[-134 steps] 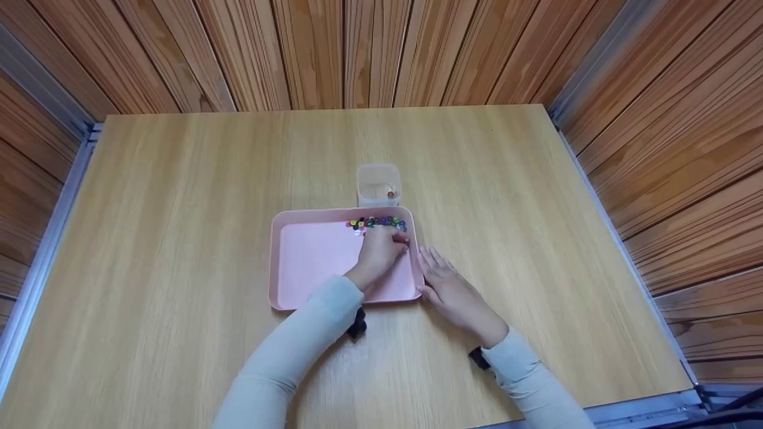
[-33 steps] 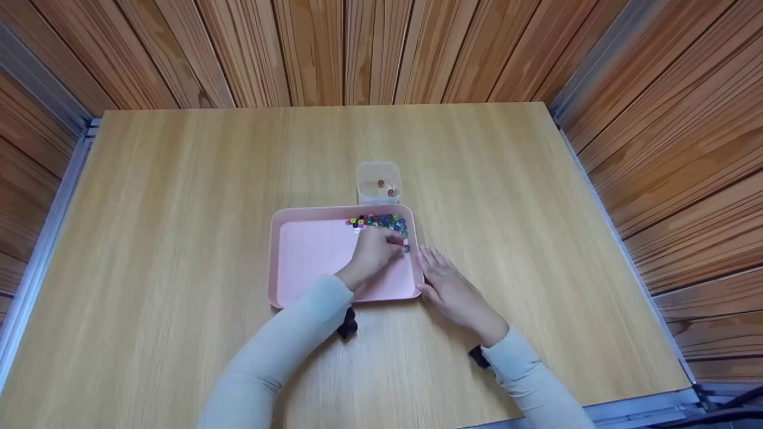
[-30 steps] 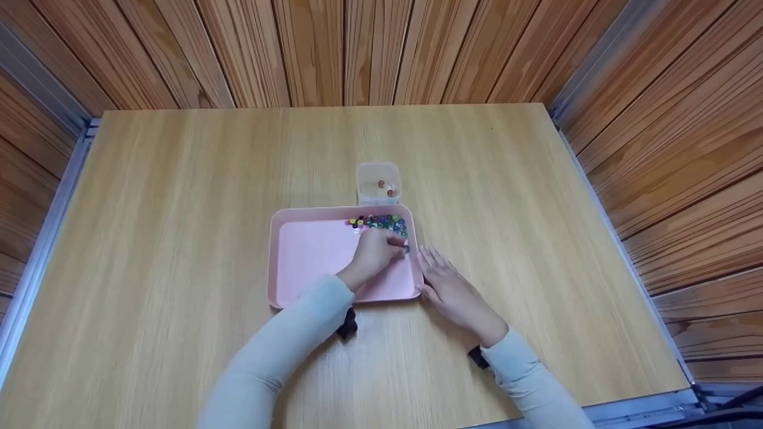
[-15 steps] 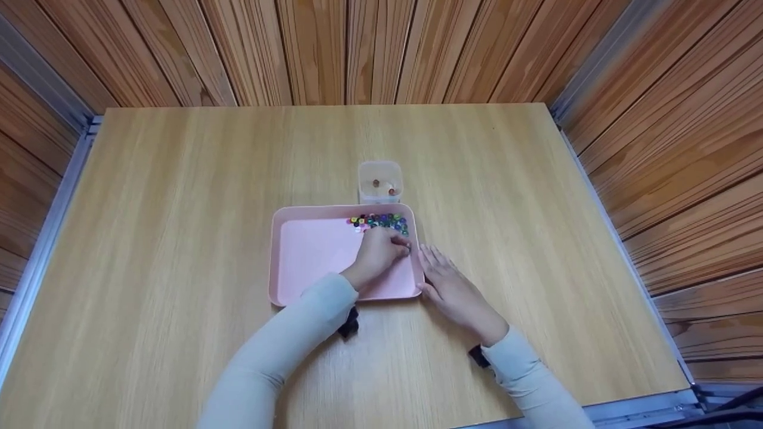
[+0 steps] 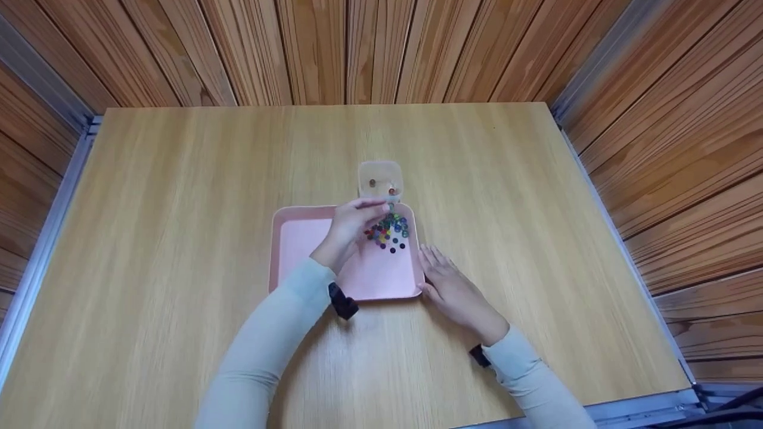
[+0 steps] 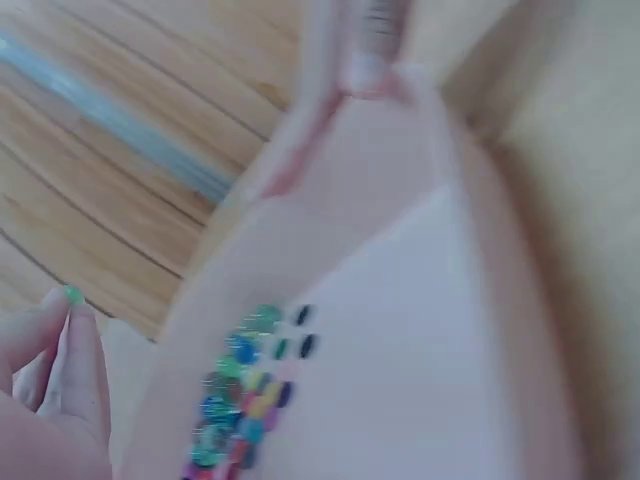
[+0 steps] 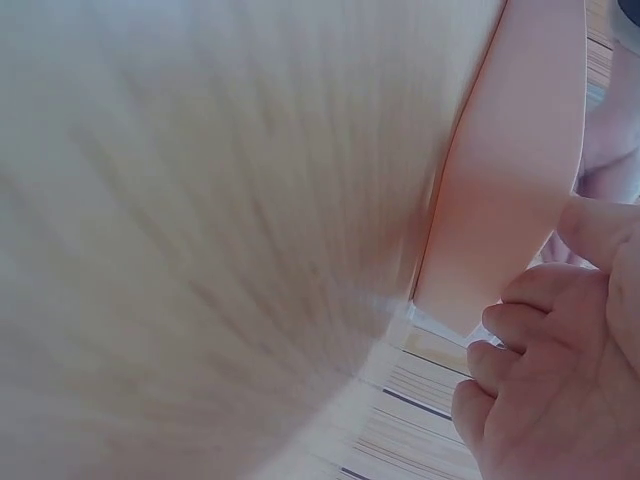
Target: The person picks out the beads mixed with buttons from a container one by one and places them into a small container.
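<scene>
My left hand (image 5: 347,227) pinches a small green bead (image 6: 73,295) between thumb and fingertip, above the far rim of the pink tray (image 5: 381,286) at the near edge of the clear plastic container (image 5: 381,173). Inside that container lie a brownish bead (image 5: 372,183) and a reddish-orange bead (image 5: 391,191). Below the hand, glossy round beads (image 5: 400,225) and small flat discs (image 5: 393,250) of many colours lie in the tray's far right part. With fingers extended, my right hand (image 5: 456,295) rests against the tray's right side; its thumb (image 7: 598,230) touches the rim.
The tray and container stand close together on a light wooden table (image 5: 179,196). Wood-panelled walls (image 5: 369,53) rise behind it and at the sides. Each wrist carries a black device, such as the left wrist camera (image 5: 342,302).
My left hand has lifted from the tray's right side up to the container with the green bead. A brownish bead has joined the reddish one and rolled left. The right hand stays put.
</scene>
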Demonstrator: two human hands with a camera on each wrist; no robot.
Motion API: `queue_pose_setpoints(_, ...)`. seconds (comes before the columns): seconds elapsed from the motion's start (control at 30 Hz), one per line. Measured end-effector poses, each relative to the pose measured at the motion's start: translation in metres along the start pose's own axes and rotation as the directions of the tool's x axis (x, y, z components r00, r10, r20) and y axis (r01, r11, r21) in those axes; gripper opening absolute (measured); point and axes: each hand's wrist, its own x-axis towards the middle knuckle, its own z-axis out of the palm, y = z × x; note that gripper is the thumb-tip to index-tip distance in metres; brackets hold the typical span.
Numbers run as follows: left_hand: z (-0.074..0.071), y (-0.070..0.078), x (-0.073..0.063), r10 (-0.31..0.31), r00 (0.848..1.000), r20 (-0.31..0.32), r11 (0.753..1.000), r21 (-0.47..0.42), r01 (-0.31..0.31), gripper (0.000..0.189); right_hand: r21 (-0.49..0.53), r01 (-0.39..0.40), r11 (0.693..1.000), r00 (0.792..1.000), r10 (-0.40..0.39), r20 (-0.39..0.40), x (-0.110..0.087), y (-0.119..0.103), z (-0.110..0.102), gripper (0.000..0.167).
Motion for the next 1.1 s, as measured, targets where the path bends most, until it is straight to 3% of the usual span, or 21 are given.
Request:
queue_pose_setpoints(0.13,-0.004,0.019,0.002,0.085,0.995,-0.048,0.994,0.075,-0.081,0.03,-0.007,-0.014,1.0,1.0,0.014,0.017,0.002,-0.001,-0.002,0.063)
queue_pose_setpoints(0.2,-0.004,0.027,0.005,0.173,0.982,-0.082,0.968,0.196,-0.154,0.027,-0.008,-0.027,1.0,0.999,0.027,0.029,0.002,-0.002,-0.002,0.064)
queue_pose_setpoints(0.23,-0.004,0.03,0.006,0.225,0.97,-0.092,0.942,0.274,-0.192,0.025,-0.007,-0.031,1.0,0.999,0.031,0.031,0.002,-0.002,-0.002,0.064)
queue_pose_setpoints(0.3,-0.002,0.034,0.007,0.324,0.942,-0.089,0.869,0.422,-0.259,0.021,-0.005,-0.037,0.999,0.999,0.037,0.033,0.001,-0.001,-0.001,0.064)
queue_pose_setpoints(0.37,0.001,0.036,0.008,0.41,0.911,-0.048,0.763,0.565,-0.314,0.021,-0.001,-0.039,0.999,0.999,0.039,0.03,0.001,-0.001,-0.001,0.064)
queue_pose_setpoints(0.47,0.007,0.036,0.007,0.486,0.872,0.058,0.591,0.713,-0.378,0.022,0.002,-0.033,0.999,0.999,0.033,0.021,0.0,0.0,0.0,0.063)
queue_pose_setpoints(0.53,0.011,0.035,0.008,0.497,0.859,0.121,0.484,0.783,-0.39,0.025,0.001,-0.032,0.999,0.999,0.032,0.018,0.0,0.0,0.0,0.063)
queue_pose_setpoints(0.57,0.013,0.035,0.009,0.488,0.861,0.145,0.444,0.808,-0.387,0.026,0.001,-0.029,1.0,0.999,0.029,0.015,0.0,0.0,0.0,0.063)
queue_pose_setpoints(0.63,0.015,0.034,0.012,0.463,0.868,0.181,0.379,0.844,-0.379,0.027,-0.002,-0.027,1.0,1.0,0.027,0.01,0.0,0.0,0.0,0.063)
queue_pose_setpoints(0.7,0.017,0.034,0.014,0.428,0.882,0.196,0.345,0.866,-0.361,0.029,-0.001,-0.034,0.999,0.999,0.034,0.012,0.0,0.0,0.0,0.064)
queue_pose_setpoints(0.73,0.018,0.034,0.015,0.429,0.878,0.212,0.311,0.878,-0.363,0.028,0.0,-0.036,0.999,0.999,0.036,0.014,0.0,0.0,0.0,0.064)
queue_pose_setpoints(0.8,0.019,0.035,0.017,0.453,0.858,0.243,0.234,0.896,-0.377,0.028,0.008,-0.044,0.999,0.999,0.043,0.022,0.0,-0.001,0.0,0.064)
queue_pose_setpoints(0.9,0.018,0.035,0.019,0.502,0.821,0.272,0.149,0.908,-0.392,0.027,0.016,-0.056,0.998,0.998,0.056,0.029,0.001,-0.001,0.0,0.065)
queue_pose_setpoints(0.93,0.017,0.035,0.019,0.513,0.813,0.275,0.134,0.91,-0.393,0.026,0.019,-0.055,0.998,0.998,0.054,0.027,0.001,-0.001,0.0,0.065)
queue_pose_setpoints(0.97,0.016,0.035,0.018,0.51,0.819,0.264,0.153,0.909,-0.388,0.026,0.017,-0.056,0.998,0.998,0.056,0.026,0.001,-0.001,0.0,0.064)
queue_pose_setpoints(1.1,0.016,0.033,0.012,0.484,0.852,0.197,0.287,0.884,-0.368,0.027,0.01,-0.044,0.999,0.999,0.044,0.014,-0.001,0.0,0.001,0.063)
